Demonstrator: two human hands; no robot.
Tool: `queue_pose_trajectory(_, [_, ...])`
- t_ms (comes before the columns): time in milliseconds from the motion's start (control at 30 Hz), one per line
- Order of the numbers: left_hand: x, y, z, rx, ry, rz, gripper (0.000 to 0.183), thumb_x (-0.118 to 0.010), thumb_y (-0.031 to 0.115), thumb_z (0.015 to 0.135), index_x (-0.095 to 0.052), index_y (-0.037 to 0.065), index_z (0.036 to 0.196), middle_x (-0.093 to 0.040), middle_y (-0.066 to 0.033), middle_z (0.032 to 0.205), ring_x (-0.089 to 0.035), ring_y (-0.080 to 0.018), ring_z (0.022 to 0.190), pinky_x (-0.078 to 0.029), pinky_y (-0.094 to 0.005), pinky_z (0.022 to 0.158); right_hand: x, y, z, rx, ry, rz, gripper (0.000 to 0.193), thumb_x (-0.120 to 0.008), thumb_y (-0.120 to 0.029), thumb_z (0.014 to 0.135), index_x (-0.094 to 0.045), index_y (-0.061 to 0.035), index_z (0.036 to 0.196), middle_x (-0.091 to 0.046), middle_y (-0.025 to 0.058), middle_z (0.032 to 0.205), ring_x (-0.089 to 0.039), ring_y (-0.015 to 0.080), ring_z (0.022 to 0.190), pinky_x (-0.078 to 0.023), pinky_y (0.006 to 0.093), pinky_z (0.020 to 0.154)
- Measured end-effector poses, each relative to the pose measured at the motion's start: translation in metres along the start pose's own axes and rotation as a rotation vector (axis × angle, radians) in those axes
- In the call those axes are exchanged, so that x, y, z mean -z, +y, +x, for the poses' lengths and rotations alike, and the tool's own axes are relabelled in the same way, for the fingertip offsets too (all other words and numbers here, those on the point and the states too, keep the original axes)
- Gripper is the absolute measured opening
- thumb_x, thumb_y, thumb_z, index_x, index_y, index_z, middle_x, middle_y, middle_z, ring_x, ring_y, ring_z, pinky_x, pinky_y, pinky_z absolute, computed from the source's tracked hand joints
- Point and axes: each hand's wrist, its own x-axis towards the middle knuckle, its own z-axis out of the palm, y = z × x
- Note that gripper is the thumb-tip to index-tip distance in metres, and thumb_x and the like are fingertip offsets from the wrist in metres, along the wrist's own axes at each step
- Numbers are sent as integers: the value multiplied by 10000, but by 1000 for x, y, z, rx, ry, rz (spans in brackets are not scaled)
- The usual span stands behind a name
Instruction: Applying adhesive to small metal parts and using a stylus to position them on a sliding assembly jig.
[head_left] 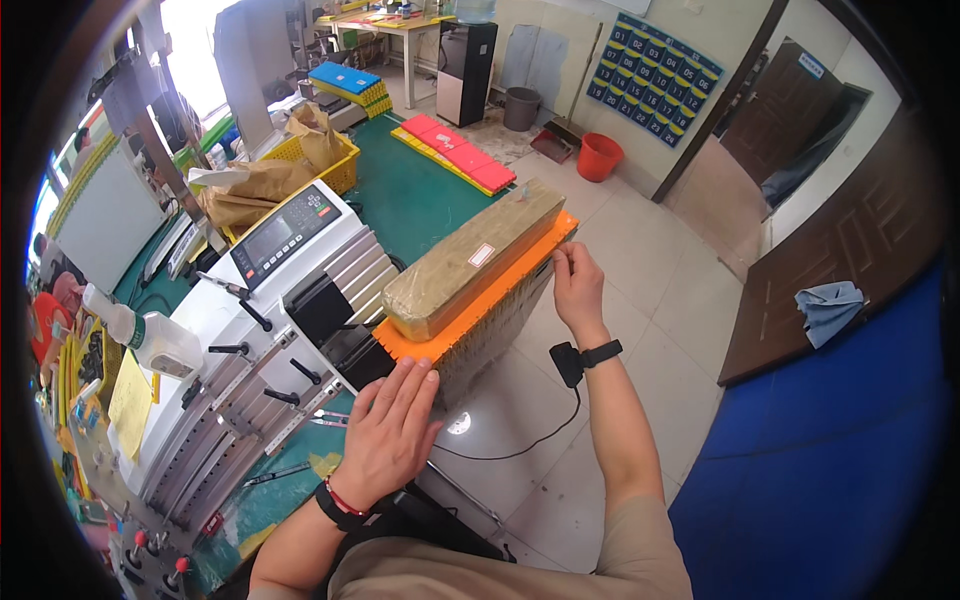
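An orange panel lies on top of a stack with a grey, ridged side. A long block wrapped in brown tape, with a small white label, rests lengthwise on the panel. My left hand is open, its fingers stretched out flat and touching the panel's near end. At the far right edge, my right hand is closed, thumb and fingers pinched against the stack's side. What sits between those fingertips is hidden. A black band with a small dark box circles my right wrist, and a cable trails from it.
Left of the stack stands a white machine with a control panel, metal rails and black levers. Beyond are a yellow basket and red panels on the green tabletop. A red bucket stands on the floor.
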Motion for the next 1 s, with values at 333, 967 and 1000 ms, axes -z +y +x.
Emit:
queue_pose_trajectory(333, [1,1,0,34,7,67,738,-837,222,875,-585,13,1536,-549,-146,1660,-497,-293,1558,-378,-453,1204,9,-53,-22,504,27,-159,117,-790,-81,885,-735,-56,986,-745,81,1029,-650,313,1061,-484,453,979])
queue_pose_trajectory(967, [8,0,2,-27,4,82,715,-843,279,873,-619,-4,1491,-545,-170,1650,-509,-322,1541,-388,-464,1209,-19,-67,-26,396,137,-55,60,-693,-23,1005,-654,-8,1047,-668,171,1038,-619,402,1028,-502,480,929])
queue_pose_trajectory(1000, [10,1,0,-4,25,98,715,-843,279,873,-619,-4,1491,-545,-170,1650,-509,-322,1541,-388,-464,1209,-19,-71,-31,395,200,-93,69,-693,-22,1007,-654,-8,1062,-664,175,1047,-616,414,1035,-500,493,939])
